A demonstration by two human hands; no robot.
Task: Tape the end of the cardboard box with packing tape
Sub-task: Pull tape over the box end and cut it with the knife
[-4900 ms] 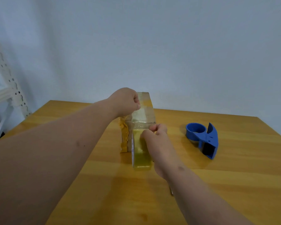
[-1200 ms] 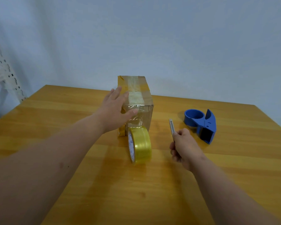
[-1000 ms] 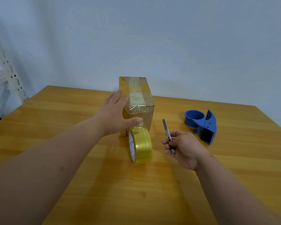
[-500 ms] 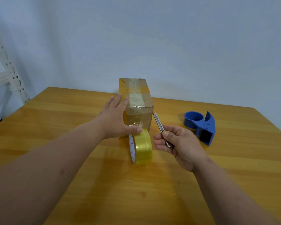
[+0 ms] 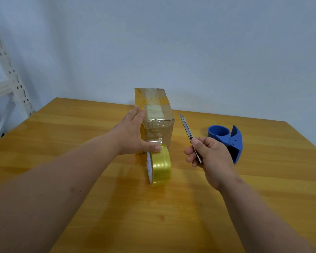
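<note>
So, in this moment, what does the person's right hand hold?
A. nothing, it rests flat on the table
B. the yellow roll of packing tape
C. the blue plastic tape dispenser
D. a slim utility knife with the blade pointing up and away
D: the right hand has its grip closed on the slim utility knife, while the yellow roll of packing tape and the blue plastic tape dispenser stand on the wooden table, away from that hand.

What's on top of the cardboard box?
Strips of clear tape run along the top of the cardboard box and down over its near end. Nothing else sits on top. The left hand rests against the box's left side, hiding part of that side.
</note>
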